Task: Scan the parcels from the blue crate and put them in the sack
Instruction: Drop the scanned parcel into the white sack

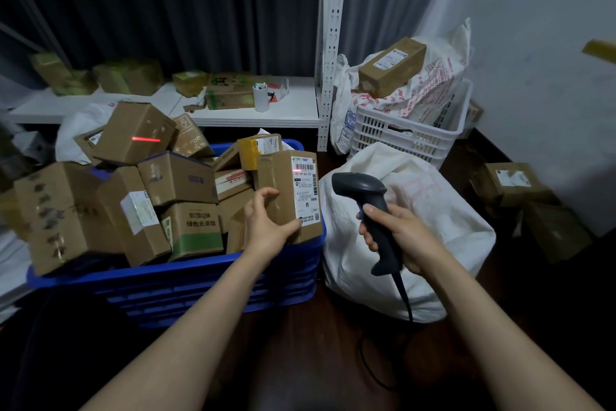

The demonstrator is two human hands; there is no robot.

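Head view, nearest to you: both your arms come in from 6 o'clock above a dark floor. Your right hand is closed around the handle of a dark barcode scanner. The scanner's head is turned toward 10 o'clock and its cable hangs down to the floor. Your left hand grips a brown parcel, with the thumb beside the lower end of its white label and the fingers curled on the taped face. This parcel stands upright at the right end of the blue crate, and a small red glow lies on the label just under the barcode. The blue crate sits at 9 o'clock from the scanner and is piled with many more cardboard parcels, some tilted above the rim. A red laser line falls on one of them at the far left of the pile. The white sack lies on the floor at 3 o'clock from the crate, just beside it and behind your right hand; you cannot tell if its mouth is open. Farther away, at 1 o'clock, a white crate holds a printed bag with a long brown box on top. At 12 o'clock a white shelf carries several boxes and a white cup. At 3 o'clock, some floor boxes lie by the wall.
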